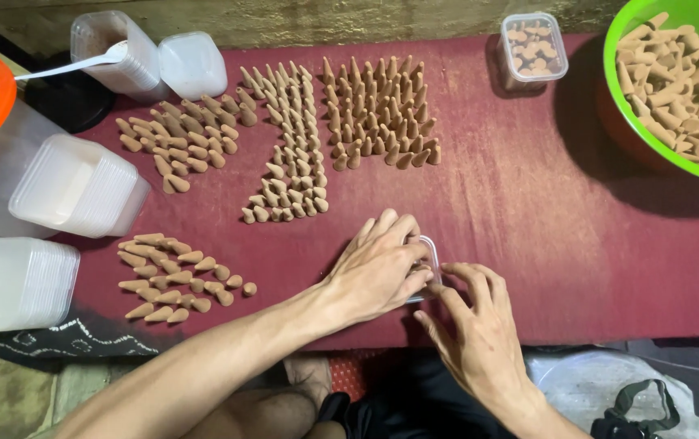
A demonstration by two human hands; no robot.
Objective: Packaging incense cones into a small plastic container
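Note:
A small clear plastic box (430, 254) sits near the front edge of the dark red cloth (528, 195), mostly hidden under my hands. My left hand (378, 264) lies flat over the box, fingers pointing to the far right. My right hand (475, 325) touches the box's right side with its fingertips. Brown incense cones lie in groups on the cloth: a laid-down batch at front left (175, 276), another at back left (175, 146), a middle column (288, 171), and an upright block (378, 114).
A green bowl (622, 122) full of cones stands at the back right. A filled clear box (533, 49) sits behind the cloth's middle. Stacks of clear lids and boxes (73, 187) line the left, with a tub and white spoon (114, 53) at the back.

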